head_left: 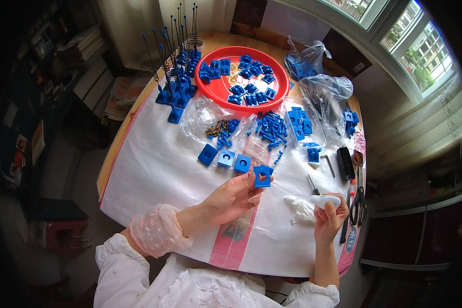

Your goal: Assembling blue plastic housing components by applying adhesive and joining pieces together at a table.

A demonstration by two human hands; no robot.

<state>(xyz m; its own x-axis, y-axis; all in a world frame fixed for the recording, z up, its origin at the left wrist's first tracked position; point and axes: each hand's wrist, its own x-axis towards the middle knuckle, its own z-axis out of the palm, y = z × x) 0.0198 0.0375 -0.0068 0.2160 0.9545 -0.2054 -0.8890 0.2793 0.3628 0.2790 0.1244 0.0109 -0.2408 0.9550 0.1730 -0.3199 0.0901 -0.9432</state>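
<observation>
My left hand (239,191) is closed on a blue square plastic piece (262,177) with a round hole, held above the middle of the table. Just beyond it, three similar blue square pieces lie in a slanting row: one dark-faced (207,154), one catching the light (226,158) and another (242,163). To the right, my right hand (329,218) grips a smooth white rounded object (327,200); its exact kind is unclear. A thin dark-collared rod (313,185) shows at its far left end. Beside that hand lies a crumpled white tissue (300,209).
A red round tray (203,88) holds several blue parts at the back. Blue bases with springs (175,95) stand far left. Blue pegs (273,128), brass screws (219,128) and a clear box (321,134) lie nearer. Scissors (362,205) and a black case (345,163) line the right side.
</observation>
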